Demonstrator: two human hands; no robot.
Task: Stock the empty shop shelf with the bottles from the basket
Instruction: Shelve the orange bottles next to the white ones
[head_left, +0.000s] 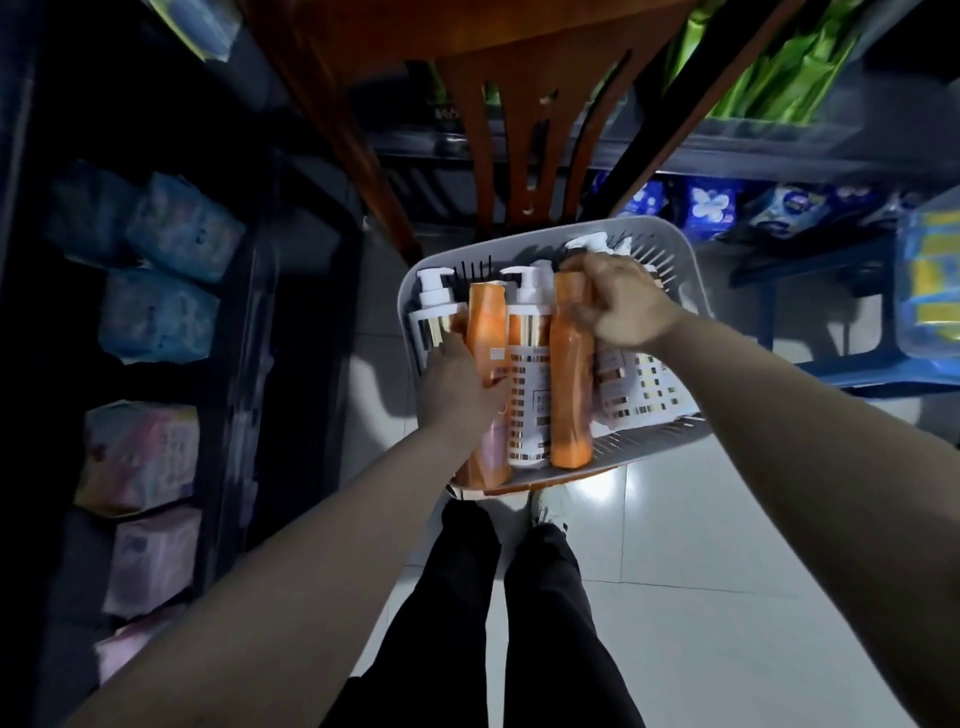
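Observation:
A grey slotted basket (670, 244) sits in front of me on a wooden chair, holding several bottles lying side by side. My left hand (454, 382) grips an orange bottle (487, 322) at the basket's left side. My right hand (618, 304) closes around the top of a second orange bottle (570, 400) in the middle. Between them lies a white pump bottle (529, 384) with gold and grey squares. Another white pump bottle (434, 299) rests at the far left, and more white ones (644, 384) lie at the right, partly hidden under my right wrist.
A brown wooden chair (511, 130) stands behind the basket. Dark shelving on the left (244, 322) holds pastel packets (156, 317). On the right a blue shelf (810, 270) carries blue packets, with green packs above. White floor tiles (691, 545) and my black-trousered legs (498, 613) are below.

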